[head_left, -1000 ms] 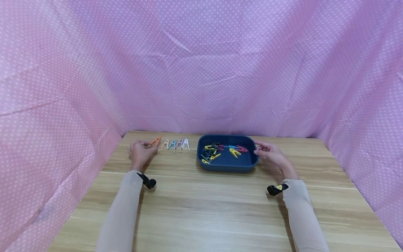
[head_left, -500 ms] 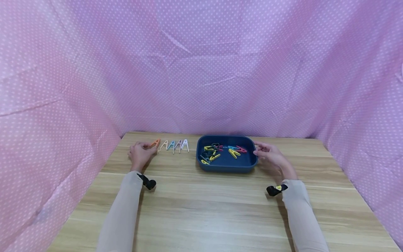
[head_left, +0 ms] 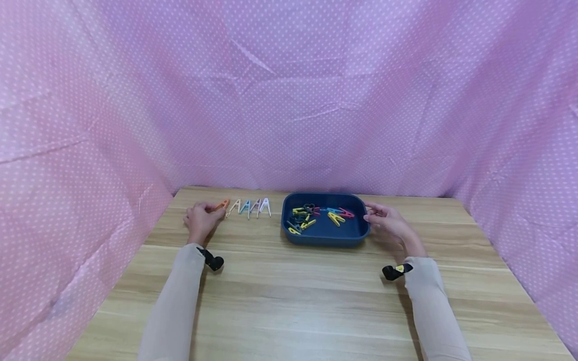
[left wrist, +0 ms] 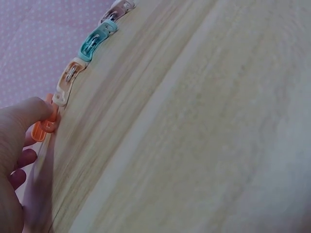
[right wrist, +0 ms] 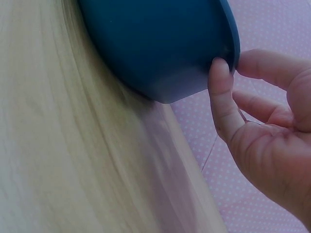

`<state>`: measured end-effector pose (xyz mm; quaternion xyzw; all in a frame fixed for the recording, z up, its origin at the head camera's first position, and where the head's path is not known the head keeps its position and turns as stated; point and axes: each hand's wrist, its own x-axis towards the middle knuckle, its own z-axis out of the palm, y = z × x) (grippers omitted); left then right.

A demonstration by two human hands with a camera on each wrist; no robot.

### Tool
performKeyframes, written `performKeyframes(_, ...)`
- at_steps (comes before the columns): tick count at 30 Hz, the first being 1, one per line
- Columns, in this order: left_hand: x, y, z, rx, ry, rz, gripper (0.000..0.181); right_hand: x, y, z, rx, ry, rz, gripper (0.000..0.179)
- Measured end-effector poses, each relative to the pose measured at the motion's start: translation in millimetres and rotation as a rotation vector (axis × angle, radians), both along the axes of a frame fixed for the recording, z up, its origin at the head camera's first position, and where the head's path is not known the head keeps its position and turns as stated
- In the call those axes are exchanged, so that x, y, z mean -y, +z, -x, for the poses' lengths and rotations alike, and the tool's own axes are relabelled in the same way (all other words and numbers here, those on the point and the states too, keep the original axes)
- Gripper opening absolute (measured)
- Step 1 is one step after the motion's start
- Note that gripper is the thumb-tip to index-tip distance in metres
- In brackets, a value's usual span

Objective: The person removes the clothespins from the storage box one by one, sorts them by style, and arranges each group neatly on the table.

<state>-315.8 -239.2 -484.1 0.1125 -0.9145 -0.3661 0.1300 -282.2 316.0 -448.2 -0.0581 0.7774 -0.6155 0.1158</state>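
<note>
My left hand (head_left: 200,220) pinches an orange clothespin (head_left: 222,204) at the left end of a row standing on the table. Beside it are a cream clothespin (head_left: 235,206), a blue one, a mauve one and a white clothespin (head_left: 265,205). In the left wrist view, my thumb lies over the orange clothespin (left wrist: 39,132), which is right against the cream one (left wrist: 69,77). My right hand (head_left: 389,219) holds the right end of a dark blue tray (head_left: 326,240), thumb on its outer wall and index finger at the rim in the right wrist view.
Several yellow, red, blue and dark green clothespins lie inside the tray, among them a yellow clothespin (head_left: 336,219). The wooden table (head_left: 293,301) has its far edge against a pink polka-dot cloth (head_left: 289,100), which also hangs at both sides.
My left hand with the orange clothespin has edged very slightly right, toward the cream one. My right hand keeps its place at the tray.
</note>
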Motion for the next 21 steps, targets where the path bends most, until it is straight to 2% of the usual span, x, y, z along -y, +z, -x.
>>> performKeyframes(9,0.8,-3.4,4.0,0.015,-0.028,0.018,0.037,-1.4,-2.6,2.2,-0.018,0.000,-0.001,0.065)
performKeyframes(21,-0.9,-1.8,2.6,0.020,-0.036,0.018,0.042,-2.3,-1.0,2.0,0.003,-0.009,-0.017,0.065)
